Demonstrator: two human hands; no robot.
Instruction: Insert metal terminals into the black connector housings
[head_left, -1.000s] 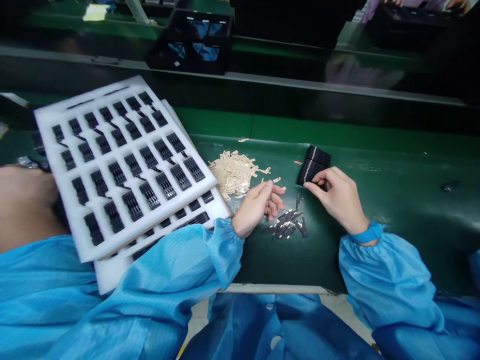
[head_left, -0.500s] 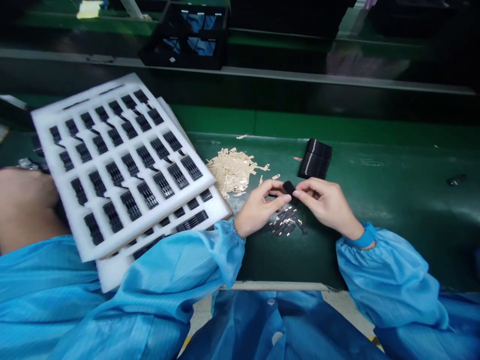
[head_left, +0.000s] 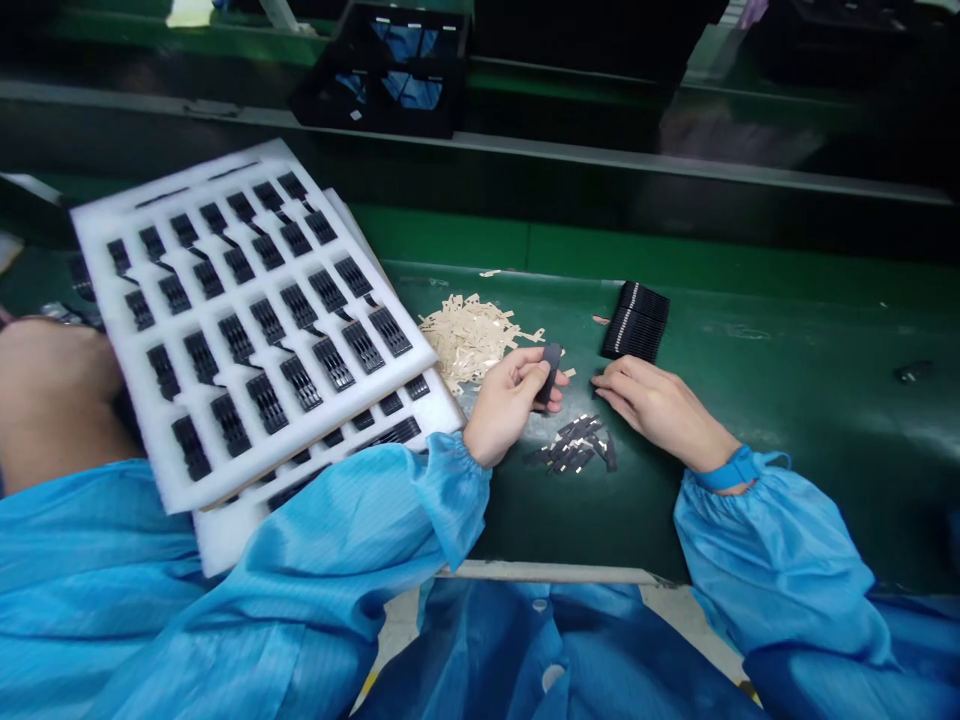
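My left hand (head_left: 510, 405) is shut on a small black strip (head_left: 551, 372), which stands up between the thumb and fingers. My right hand (head_left: 656, 405) lies open and empty on the mat, just below a black stack of strips with a silvery edge (head_left: 636, 321). Between my hands and nearer me lies a loose heap of black parts with metal tips (head_left: 574, 445). A pile of pale cut metal scraps (head_left: 469, 340) sits just beyond my left fingers. Two stacked white foam trays (head_left: 247, 455) with black parts in rows lie left of my left wrist.
A green work mat (head_left: 787, 420) runs across in front of me, with a small dark object (head_left: 915, 372) at its right. A raised metal-edged rail (head_left: 600, 165) runs behind it, and a black crate (head_left: 382, 75) stands beyond. Blue sleeves cover my arms.
My right hand has let go of the small black strip and moved right, leaving it in my left hand. One second ago, my right hand was at the black stack.
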